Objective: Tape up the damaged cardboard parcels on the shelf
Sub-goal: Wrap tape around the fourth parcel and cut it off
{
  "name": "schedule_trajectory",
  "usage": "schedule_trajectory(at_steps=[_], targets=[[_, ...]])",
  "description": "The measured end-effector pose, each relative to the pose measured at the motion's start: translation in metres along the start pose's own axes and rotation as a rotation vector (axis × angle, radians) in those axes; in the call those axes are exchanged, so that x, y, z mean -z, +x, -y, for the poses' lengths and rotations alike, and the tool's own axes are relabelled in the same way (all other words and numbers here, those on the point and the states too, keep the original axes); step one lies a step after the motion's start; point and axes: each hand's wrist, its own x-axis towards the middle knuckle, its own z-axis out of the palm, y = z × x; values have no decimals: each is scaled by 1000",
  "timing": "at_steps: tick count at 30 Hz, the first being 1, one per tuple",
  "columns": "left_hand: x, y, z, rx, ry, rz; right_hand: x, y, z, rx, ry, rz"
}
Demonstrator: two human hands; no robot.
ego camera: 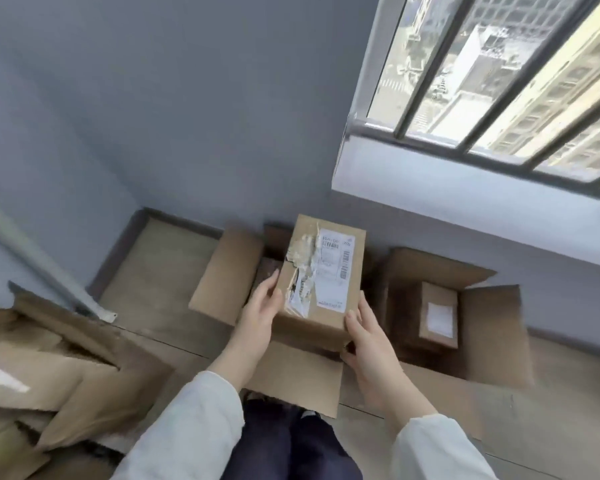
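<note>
Far left there's a heap of flattened cardboard dumped on the floor. Next over is an open carton, flaps splayed, and the parcel is up in the air right above it – looks like it's being lifted out for a look. The left hand has its grip cupped on the parcel's left side, thumb up the edge; the right hand wraps the near right corner, so it's clamped from both sides and kept level. The top faces up, showing the ragged tape beside the label – my guess is that's the repair spot. Further right, a second carton holds a smaller box. No tape roll or shelf in sight.
</note>
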Motion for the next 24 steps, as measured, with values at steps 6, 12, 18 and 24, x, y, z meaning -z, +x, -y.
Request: schedule_trajectory(at_steps=[6,12,18,24], targets=[[-3,115,135,102,-14,11,-4,134,-103,-92,42,-33],[-1,212,231,111,-88,59,-5,258,-182,-75,125,-47],[10,277,286,85,-86,51,-16,335,-229,-75,155,-47],[20,314,315,39,-96,41,-29,367,-239,-71,127,-72]])
